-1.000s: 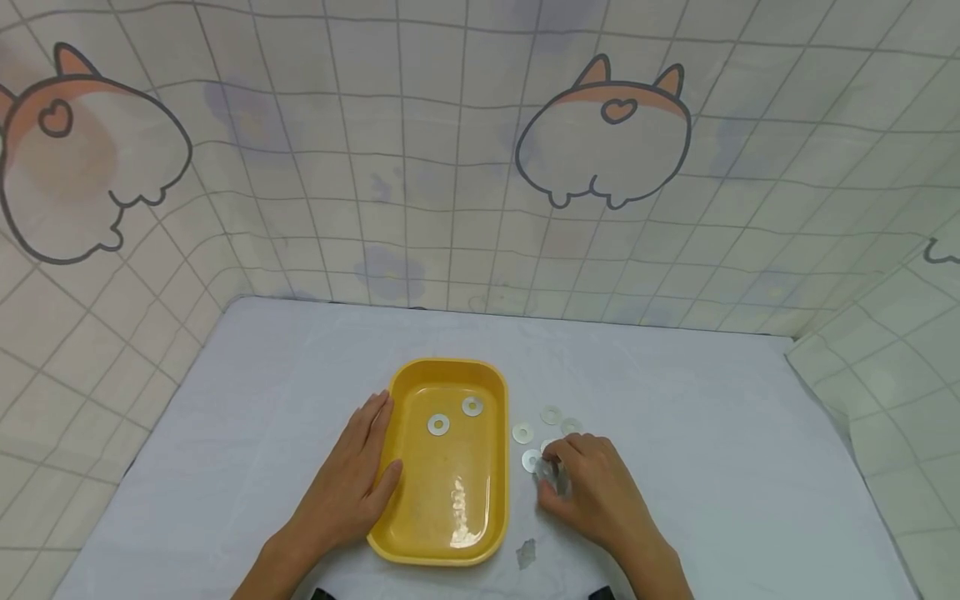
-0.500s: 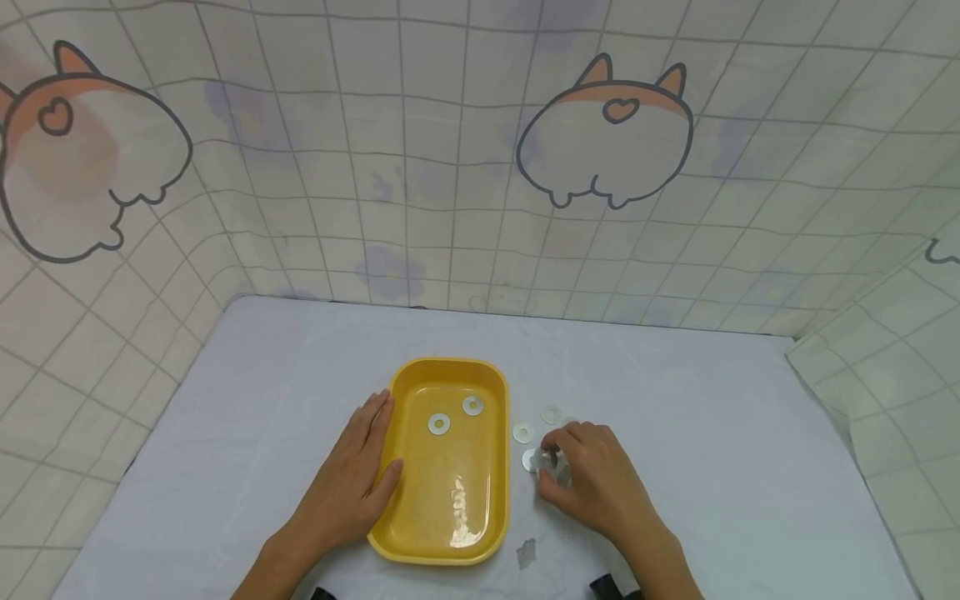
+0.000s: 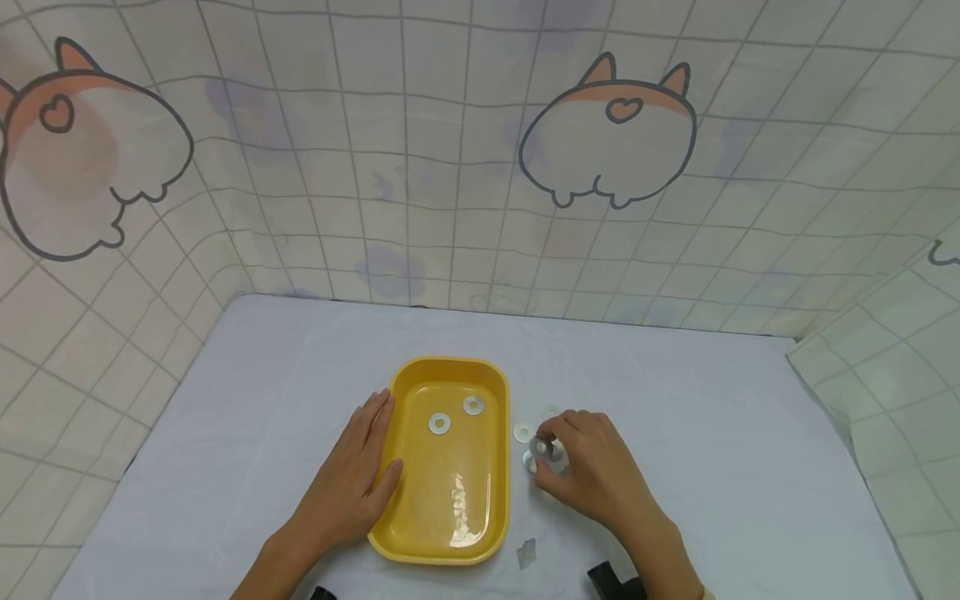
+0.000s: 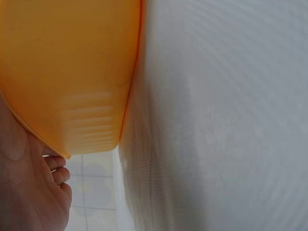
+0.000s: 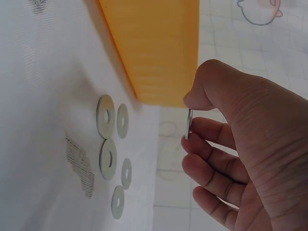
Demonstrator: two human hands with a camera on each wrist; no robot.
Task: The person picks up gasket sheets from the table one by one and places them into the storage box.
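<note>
A yellow tray holds two flat metal washers, a nearer washer and a farther washer. My left hand rests along its left rim with fingers extended, thumb over the edge; the left wrist view shows the palm against the outer wall. Between thumb and fingertips, my right hand pinches one washer, raised off the cloth beside the tray's right side. Several more washers lie beneath that hand, such as a large washer and a smaller washer; from the head view the hand covers some.
A white cloth covers the table. Near the tray's lower right corner is a grey patch on the cloth. Behind stands a tile-patterned curtain with cartoon drawings. A black device shows by the right wrist.
The right hand has closed its fingertips on a washer and lifted it, shifting slightly away from the body. The left hand and the tray stay put.
</note>
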